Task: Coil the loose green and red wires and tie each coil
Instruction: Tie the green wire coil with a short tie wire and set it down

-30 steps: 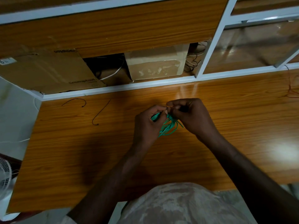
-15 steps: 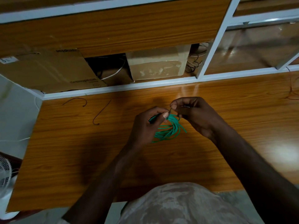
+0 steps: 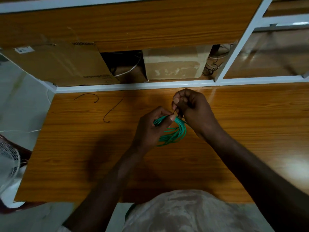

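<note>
The left hand [image 3: 150, 129] is holding a bunch of thin green plastic wire [image 3: 173, 134], coiled into loops. Its grip is tight around the top of the coil, with the thumb pressing on the loops. The loops are hanging down from the hand, just above the shiny brown wooden bench [image 3: 83, 156], near the middle of it.

The right hand [image 3: 192, 111] is sitting just beside the left one, a little higher. Its grip is narrow, with the thumb and fingers pinching a short thin dark tie wire [image 3: 174, 112] that is sticking up from the top of the green coil.

Two more thin dark bits of wire [image 3: 113, 108] are lying on the bench, well apart from the hands, to the left. Behind the bench, brown cardboard boxes [image 3: 173, 64] are sitting in a shelf with a white frame. A white fan [image 3: 8, 158] is showing at the left edge.
</note>
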`<move>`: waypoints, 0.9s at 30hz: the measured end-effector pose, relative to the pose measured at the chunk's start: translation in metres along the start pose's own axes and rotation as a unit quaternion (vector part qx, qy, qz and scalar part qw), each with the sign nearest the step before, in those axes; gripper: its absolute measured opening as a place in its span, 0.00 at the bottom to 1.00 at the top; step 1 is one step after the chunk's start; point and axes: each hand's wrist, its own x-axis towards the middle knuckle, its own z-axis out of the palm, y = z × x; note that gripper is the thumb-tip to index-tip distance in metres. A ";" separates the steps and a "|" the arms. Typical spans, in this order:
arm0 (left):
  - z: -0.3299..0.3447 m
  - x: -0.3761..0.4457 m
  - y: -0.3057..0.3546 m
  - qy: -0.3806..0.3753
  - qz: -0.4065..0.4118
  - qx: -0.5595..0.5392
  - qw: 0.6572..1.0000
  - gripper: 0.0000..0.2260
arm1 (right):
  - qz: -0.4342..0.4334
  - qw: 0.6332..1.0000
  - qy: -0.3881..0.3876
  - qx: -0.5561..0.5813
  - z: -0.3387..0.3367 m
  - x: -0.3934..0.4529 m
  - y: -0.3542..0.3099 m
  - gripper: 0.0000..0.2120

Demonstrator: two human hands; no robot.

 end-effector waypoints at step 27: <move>-0.307 -0.032 -0.150 0.135 -0.155 -0.001 0.979 0.18 | 0.154 0.956 -0.241 -0.062 0.312 0.071 0.042 0.11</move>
